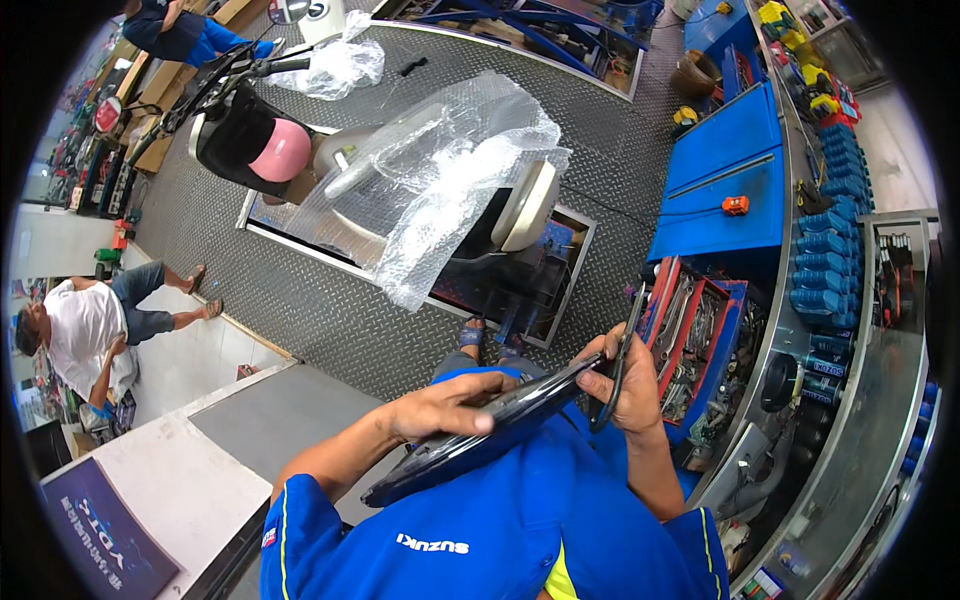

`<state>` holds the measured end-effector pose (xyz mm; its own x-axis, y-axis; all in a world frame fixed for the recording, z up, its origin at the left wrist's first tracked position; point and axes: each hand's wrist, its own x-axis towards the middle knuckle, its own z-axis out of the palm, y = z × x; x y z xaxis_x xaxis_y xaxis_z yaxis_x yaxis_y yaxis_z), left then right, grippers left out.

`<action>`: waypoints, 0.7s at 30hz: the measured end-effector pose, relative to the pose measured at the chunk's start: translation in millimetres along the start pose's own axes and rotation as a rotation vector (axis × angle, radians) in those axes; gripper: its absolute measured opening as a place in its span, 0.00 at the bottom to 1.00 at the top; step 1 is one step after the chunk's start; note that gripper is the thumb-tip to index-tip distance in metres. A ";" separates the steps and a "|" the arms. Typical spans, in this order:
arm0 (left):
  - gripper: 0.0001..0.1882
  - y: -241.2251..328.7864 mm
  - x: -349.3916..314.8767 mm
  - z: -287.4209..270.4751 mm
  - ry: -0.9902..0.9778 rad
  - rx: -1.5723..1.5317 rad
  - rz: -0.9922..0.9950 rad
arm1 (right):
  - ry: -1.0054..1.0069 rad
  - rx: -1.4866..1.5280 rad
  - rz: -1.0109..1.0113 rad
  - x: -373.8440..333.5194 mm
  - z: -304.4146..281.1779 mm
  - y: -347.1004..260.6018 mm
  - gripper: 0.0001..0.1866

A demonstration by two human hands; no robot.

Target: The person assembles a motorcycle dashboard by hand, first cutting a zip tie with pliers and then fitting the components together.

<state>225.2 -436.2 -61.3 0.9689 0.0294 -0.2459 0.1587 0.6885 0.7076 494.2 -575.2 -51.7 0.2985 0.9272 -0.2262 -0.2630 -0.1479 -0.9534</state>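
Note:
A long, glossy black panel [520, 415] is held slanting in front of my chest. My left hand [455, 405] grips it from above, its thumb lying along the glossy face and the fingers curled over the far edge. Closed near the panel's right end is my right hand [630, 385]; its thumb and fingers pinch a slim, black, curved piece [620, 365] that stands upright with a bent lower end. The right fingertips also meet the panel's tip. Whether the slim piece is joined to the panel I cannot tell.
A scooter [280, 150] partly covered in bubble wrap [440, 200] stands ahead on the metal plate floor. To the right are an open tool drawer [690, 335], a blue cabinet [720, 190] and blue bottles [825, 260]. A person in white [85, 320] sits at left; another stands far left.

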 end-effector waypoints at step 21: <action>0.39 -29.4 -13.7 38.3 0.235 -0.092 -0.014 | -0.118 0.092 0.179 -23.2 -43.9 -122.1 0.27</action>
<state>214.5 -484.6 -53.4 0.8942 0.1800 -0.4099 0.1430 0.7529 0.6425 559.6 -593.8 61.2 0.1313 0.9236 -0.3603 -0.3861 -0.2871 -0.8766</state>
